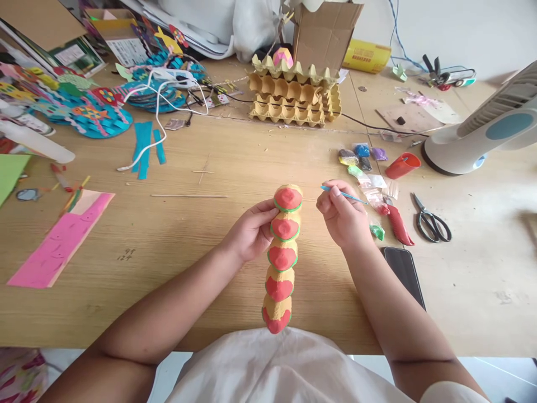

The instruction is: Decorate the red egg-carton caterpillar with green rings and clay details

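Note:
My left hand (257,228) pinches the upper left side of an egg carton strip (282,258), a row of several cups running down toward my body. Each cup carries a red patch, with green edging along the rims. To the right of the strip, my right hand (344,215) is closed on a thin blue stick-like tool (344,194), its tip pointing left toward the top cup but apart from it. Beyond the right hand lie small packets of coloured clay (361,150) and a red cup (403,165) on its side.
A phone (405,277), scissors (432,221) and a red-handled cutter (398,224) lie at right, below a white fan (474,120). Stacked egg cartons (289,92) stand at the back. A white cable (155,112), blue strips (143,151) and a pink paper piece (61,240) are at left.

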`<control>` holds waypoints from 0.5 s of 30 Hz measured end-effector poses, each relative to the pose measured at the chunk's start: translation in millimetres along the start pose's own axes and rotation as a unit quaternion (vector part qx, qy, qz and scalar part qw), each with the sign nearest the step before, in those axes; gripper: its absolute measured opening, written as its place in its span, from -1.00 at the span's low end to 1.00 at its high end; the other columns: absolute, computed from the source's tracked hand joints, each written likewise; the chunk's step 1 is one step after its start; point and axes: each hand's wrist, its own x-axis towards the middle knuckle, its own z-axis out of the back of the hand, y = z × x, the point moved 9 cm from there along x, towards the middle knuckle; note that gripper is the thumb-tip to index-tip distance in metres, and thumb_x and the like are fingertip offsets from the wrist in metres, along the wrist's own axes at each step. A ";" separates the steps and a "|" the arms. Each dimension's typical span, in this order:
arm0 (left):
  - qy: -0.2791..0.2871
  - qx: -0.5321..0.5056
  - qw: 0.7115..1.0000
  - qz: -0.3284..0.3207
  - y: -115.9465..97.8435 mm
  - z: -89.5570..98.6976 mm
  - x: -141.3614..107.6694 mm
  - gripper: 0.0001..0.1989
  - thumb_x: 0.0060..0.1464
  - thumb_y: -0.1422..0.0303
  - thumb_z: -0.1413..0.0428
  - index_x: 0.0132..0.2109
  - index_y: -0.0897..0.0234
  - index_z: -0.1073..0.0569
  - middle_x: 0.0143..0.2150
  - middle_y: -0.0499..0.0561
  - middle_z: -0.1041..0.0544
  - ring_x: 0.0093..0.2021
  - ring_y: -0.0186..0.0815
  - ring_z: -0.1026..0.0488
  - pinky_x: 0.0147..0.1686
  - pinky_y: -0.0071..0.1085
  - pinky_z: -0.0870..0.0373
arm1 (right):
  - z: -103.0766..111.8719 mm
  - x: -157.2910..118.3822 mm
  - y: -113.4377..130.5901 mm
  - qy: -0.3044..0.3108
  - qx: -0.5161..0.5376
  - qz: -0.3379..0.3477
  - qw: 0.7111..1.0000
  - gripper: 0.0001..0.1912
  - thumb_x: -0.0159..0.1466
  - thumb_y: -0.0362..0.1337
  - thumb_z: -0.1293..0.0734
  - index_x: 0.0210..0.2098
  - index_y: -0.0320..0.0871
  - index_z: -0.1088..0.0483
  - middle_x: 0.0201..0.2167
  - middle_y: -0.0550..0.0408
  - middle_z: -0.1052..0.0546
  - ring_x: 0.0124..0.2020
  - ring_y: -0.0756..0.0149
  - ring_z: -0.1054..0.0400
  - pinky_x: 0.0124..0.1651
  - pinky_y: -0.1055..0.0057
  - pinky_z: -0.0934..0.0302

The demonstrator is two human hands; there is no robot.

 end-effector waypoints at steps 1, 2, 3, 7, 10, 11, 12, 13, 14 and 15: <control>-0.012 0.002 1.000 -0.013 -1.4 2.3 0.6 -0.74 0.03 0.24 -0.40 -0.11 0.16 -0.68 -0.35 -0.01 -0.60 -0.39 -0.28 -0.49 -0.38 -0.36 -0.40 | 1.8 0.3 -5.6 -0.011 -0.011 -0.014 1.000 -0.74 0.25 -0.01 -0.51 -0.21 -0.01 -0.53 -0.55 0.25 -0.35 -0.47 0.38 -0.21 -0.34 0.39 -0.14; -0.022 0.003 0.999 -0.025 -2.1 4.6 1.2 -0.73 0.04 0.25 -0.40 -0.10 0.17 -0.68 -0.32 0.00 -0.62 -0.36 -0.26 -0.51 -0.36 -0.36 -0.42 | 2.9 0.1 -11.4 -0.018 -0.021 -0.028 0.999 -0.74 0.25 -0.02 -0.51 -0.20 -0.03 -0.54 -0.53 0.23 -0.40 -0.46 0.39 -0.23 -0.33 0.39 -0.15; -0.031 0.003 0.999 -0.034 -2.1 6.7 1.8 -0.74 0.04 0.26 -0.39 -0.09 0.17 -0.68 -0.29 0.01 -0.64 -0.34 -0.25 -0.53 -0.34 -0.35 -0.44 | 3.2 -0.6 -17.4 -0.022 -0.030 -0.042 0.998 -0.74 0.25 -0.02 -0.51 -0.21 -0.05 -0.55 -0.50 0.21 -0.44 -0.44 0.39 -0.26 -0.32 0.40 -0.16; -0.033 -0.004 0.998 -0.046 1.9 10.5 4.0 -0.75 0.08 0.29 -0.37 -0.07 0.21 -0.67 -0.22 0.02 -0.68 -0.28 -0.25 -0.59 -0.28 -0.36 -0.50 | -4.1 -7.2 -39.4 0.008 -0.061 -0.094 0.994 -0.69 0.23 0.03 -0.52 -0.23 -0.07 -0.58 -0.41 0.16 -0.55 -0.35 0.36 -0.38 -0.25 0.39 -0.23; -0.020 -0.011 0.999 -0.044 4.4 9.7 5.6 -0.73 0.12 0.31 -0.35 -0.03 0.24 -0.66 -0.17 0.06 -0.70 -0.23 -0.22 -0.63 -0.24 -0.35 -0.54 | -14.6 -14.0 -49.5 0.056 -0.050 -0.115 0.990 -0.62 0.19 0.13 -0.53 -0.30 -0.07 -0.58 -0.36 0.16 -0.56 -0.30 0.35 -0.41 -0.19 0.39 -0.29; -0.020 -0.014 0.999 -0.045 4.5 10.0 6.0 -0.73 0.12 0.32 -0.35 -0.03 0.24 -0.66 -0.16 0.06 -0.70 -0.24 -0.22 -0.64 -0.24 -0.36 -0.54 | -17.8 -16.0 -51.8 0.070 -0.038 -0.122 0.989 -0.60 0.17 0.14 -0.55 -0.30 -0.06 -0.59 -0.35 0.16 -0.56 -0.29 0.35 -0.41 -0.17 0.38 -0.30; -0.022 -0.018 0.999 -0.046 4.6 10.5 6.4 -0.74 0.11 0.32 -0.35 -0.03 0.25 -0.66 -0.16 0.06 -0.70 -0.25 -0.23 -0.64 -0.25 -0.37 -0.54 | -20.2 -17.6 -53.6 0.080 -0.026 -0.129 0.988 -0.60 0.15 0.13 -0.57 -0.28 -0.05 -0.60 -0.33 0.17 -0.57 -0.29 0.35 -0.41 -0.16 0.38 -0.31; -0.024 -0.023 0.998 -0.047 4.6 11.2 6.7 -0.74 0.10 0.33 -0.36 -0.05 0.25 -0.66 -0.18 0.06 -0.70 -0.27 -0.25 -0.63 -0.27 -0.39 -0.54 | -21.5 -18.6 -54.8 0.085 -0.014 -0.134 0.987 -0.61 0.12 0.10 -0.60 -0.26 -0.04 -0.61 -0.33 0.18 -0.57 -0.29 0.35 -0.41 -0.15 0.38 -0.32; -0.025 -0.026 0.998 -0.048 4.8 11.6 7.0 -0.75 0.09 0.34 -0.37 -0.06 0.26 -0.66 -0.20 0.05 -0.70 -0.30 -0.28 -0.63 -0.29 -0.42 -0.54 | -21.6 -19.0 -55.5 0.084 -0.003 -0.136 0.987 -0.62 0.09 0.06 -0.63 -0.25 -0.03 -0.62 -0.33 0.19 -0.58 -0.29 0.35 -0.41 -0.15 0.39 -0.32; -0.025 -0.029 0.998 -0.048 5.1 11.7 7.2 -0.75 0.07 0.35 -0.38 -0.07 0.26 -0.67 -0.22 0.04 -0.70 -0.32 -0.31 -0.62 -0.31 -0.44 -0.53 | -20.7 -18.9 -55.9 0.079 0.006 -0.138 0.987 -0.63 0.07 0.01 -0.65 -0.25 -0.02 -0.62 -0.32 0.20 -0.59 -0.28 0.36 -0.42 -0.15 0.40 -0.32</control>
